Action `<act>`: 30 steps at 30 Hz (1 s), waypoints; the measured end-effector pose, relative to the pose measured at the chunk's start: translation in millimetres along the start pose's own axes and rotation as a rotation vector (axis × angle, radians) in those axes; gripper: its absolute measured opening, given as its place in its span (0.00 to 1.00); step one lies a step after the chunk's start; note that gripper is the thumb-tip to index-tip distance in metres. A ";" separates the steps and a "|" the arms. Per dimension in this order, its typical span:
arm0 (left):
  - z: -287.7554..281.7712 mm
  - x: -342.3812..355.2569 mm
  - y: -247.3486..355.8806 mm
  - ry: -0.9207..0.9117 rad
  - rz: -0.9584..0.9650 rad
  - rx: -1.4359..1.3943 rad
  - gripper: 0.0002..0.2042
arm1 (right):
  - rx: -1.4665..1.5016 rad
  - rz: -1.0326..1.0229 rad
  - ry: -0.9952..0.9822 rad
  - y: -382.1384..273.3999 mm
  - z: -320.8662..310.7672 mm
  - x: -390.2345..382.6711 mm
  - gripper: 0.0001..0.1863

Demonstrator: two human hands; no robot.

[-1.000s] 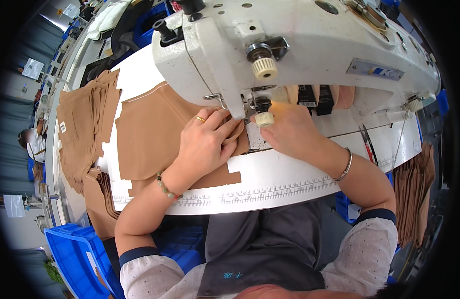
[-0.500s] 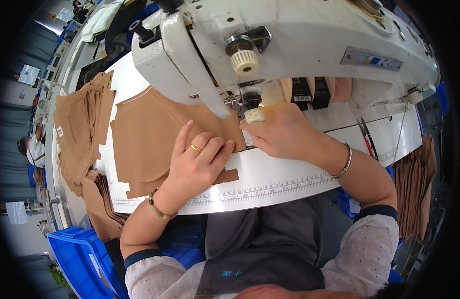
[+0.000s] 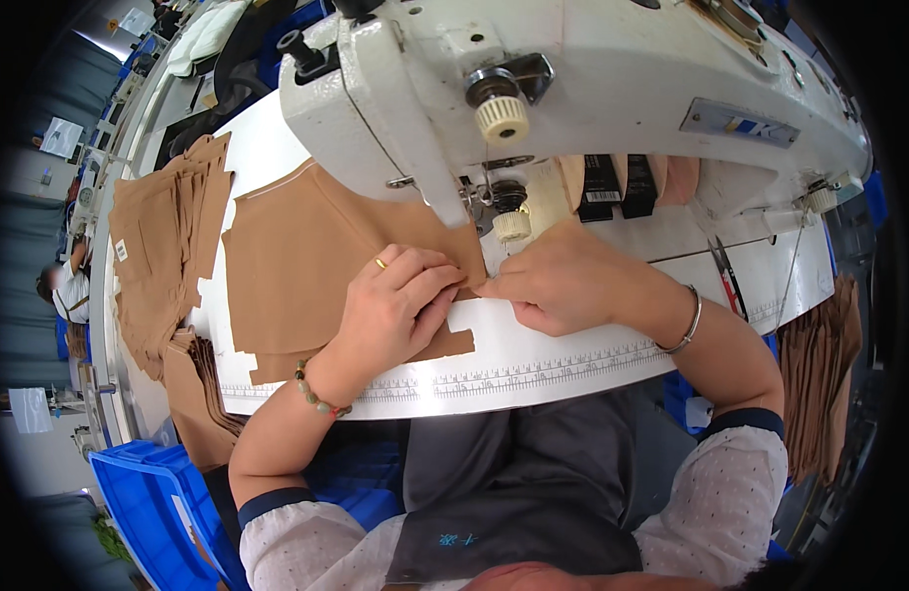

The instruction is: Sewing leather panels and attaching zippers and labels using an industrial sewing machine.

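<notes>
A brown fabric piece (image 3: pixel 297 266) lies on the white table of a sewing machine (image 3: pixel 612 89), its right edge beside the needle area. My left hand (image 3: pixel 400 300) rests on it, fingers closed in a pinch at the fabric's right edge. Just right of it, my right hand (image 3: pixel 563 281) is closed too, with its forefinger and thumb at the same edge. The two hands' fingertips almost meet in front of the presser foot. Exactly how much cloth lies between the fingers is hidden.
More brown fabric pieces (image 3: pixel 168 236) are stacked at the left, with others (image 3: pixel 193 399) hanging off the table edge. Scissors (image 3: pixel 727 276) lie at the right. Black labels (image 3: pixel 600 187) sit under the machine arm. A blue crate (image 3: pixel 159 502) stands at lower left; brown pieces (image 3: pixel 819 379) hang at right.
My left hand has moved right and its raised forefinger has come down to the fabric edge. My right hand has drawn slightly toward me, away from the needle area.
</notes>
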State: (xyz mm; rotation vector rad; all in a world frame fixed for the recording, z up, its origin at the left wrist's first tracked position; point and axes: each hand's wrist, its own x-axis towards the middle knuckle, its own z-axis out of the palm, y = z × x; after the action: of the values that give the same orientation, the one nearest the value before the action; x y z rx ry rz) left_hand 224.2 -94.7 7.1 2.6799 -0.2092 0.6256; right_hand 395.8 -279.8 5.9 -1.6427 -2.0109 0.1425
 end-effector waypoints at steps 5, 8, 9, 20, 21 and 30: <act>-2.7 -2.2 -4.3 -0.031 0.056 0.024 0.16 | -0.008 0.061 -0.103 -3.5 -3.8 4.1 0.04; -3.3 -0.9 -5.9 -0.037 0.071 0.030 0.17 | 0.009 0.074 -0.103 -3.4 -2.6 4.8 0.05; -3.7 0.1 -6.3 -0.044 0.073 0.035 0.17 | 0.009 0.087 -0.081 -2.3 -1.1 3.8 0.06; 4.3 23.4 -42.0 0.039 0.123 0.010 0.11 | -0.199 0.095 0.063 6.0 2.9 14.0 0.09; 4.9 23.9 -44.7 0.033 0.116 0.006 0.11 | -0.224 0.093 0.094 6.6 3.8 14.6 0.08; 3.4 26.1 -39.2 0.086 0.248 0.193 0.11 | -0.225 0.130 0.250 15.0 10.2 8.8 0.04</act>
State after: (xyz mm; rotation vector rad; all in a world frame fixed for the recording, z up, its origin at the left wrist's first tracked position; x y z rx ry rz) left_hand 257.6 -61.6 3.2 2.8273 -0.4857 0.8756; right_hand 403.3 -265.2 -5.9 -1.8288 -1.7832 -0.2406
